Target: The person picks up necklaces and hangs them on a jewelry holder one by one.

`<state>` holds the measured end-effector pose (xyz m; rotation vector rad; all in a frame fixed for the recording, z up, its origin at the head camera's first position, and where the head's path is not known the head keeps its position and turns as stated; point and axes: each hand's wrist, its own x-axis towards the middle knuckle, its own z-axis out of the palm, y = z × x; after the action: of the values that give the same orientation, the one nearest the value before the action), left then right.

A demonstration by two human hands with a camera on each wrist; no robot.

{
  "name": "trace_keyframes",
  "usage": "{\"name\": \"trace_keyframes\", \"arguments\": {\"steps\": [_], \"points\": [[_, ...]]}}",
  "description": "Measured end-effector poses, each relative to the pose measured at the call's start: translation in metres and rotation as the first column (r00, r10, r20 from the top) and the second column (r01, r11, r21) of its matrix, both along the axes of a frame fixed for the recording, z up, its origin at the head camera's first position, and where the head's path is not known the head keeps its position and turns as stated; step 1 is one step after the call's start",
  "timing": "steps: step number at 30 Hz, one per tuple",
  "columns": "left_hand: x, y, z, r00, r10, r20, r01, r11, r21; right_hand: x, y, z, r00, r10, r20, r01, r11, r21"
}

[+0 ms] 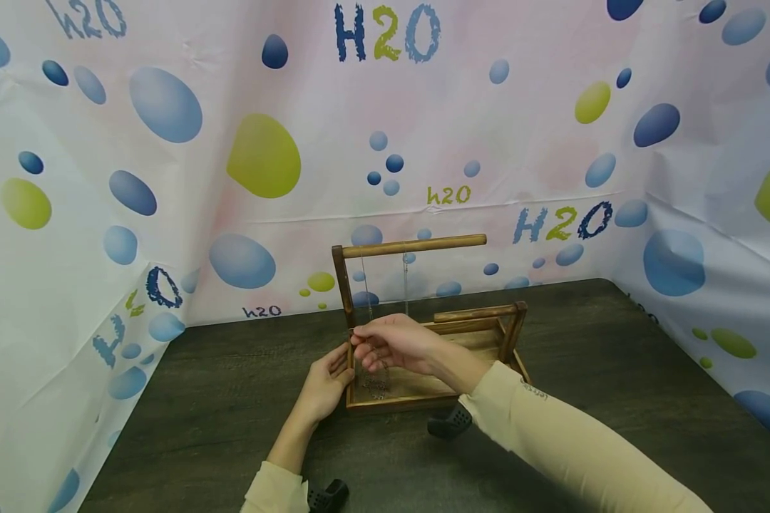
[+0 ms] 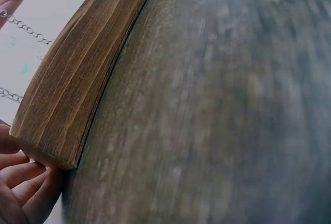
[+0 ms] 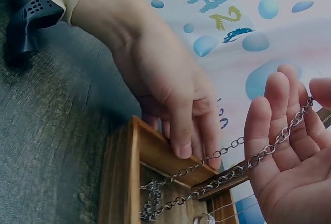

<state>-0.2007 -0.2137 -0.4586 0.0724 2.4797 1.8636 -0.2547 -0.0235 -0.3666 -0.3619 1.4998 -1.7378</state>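
A wooden jewelry stand (image 1: 411, 405) with a shallow tray base stands on the table. My left hand (image 1: 324, 385) grips its left side wall, thumb over the rim in the right wrist view. Above the tray's left end, my right hand (image 1: 398, 345) pinches a silver link chain (image 3: 261, 154) between thumb and fingertips. Two strands slope down from the pinch, and more links lie bunched in the tray (image 3: 152, 195). Thin chains (image 1: 406, 281) hang from the stand's upper bar (image 1: 417, 246). In the left wrist view, the side wall (image 2: 83, 63) hides most of the tray.
A lower, shorter bar (image 1: 475, 313) on a post rises at the stand's right end. Behind the dark wood table (image 1: 231, 399) hangs a white patterned backdrop (image 1: 321, 164), which also runs along both sides. Black wrist devices (image 1: 449, 422) sit under the cuffs.
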Motion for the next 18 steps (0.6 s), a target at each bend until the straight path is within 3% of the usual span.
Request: {"name": "trace_keyframes", "arguments": {"steps": [18], "points": [[0.001, 0.001, 0.003, 1.0, 0.004, 0.003, -0.004, 1.0, -0.026, -0.008, 0.0, 0.027, 0.999, 0.006, -0.041, -0.007, 1.0, -0.026]]}}
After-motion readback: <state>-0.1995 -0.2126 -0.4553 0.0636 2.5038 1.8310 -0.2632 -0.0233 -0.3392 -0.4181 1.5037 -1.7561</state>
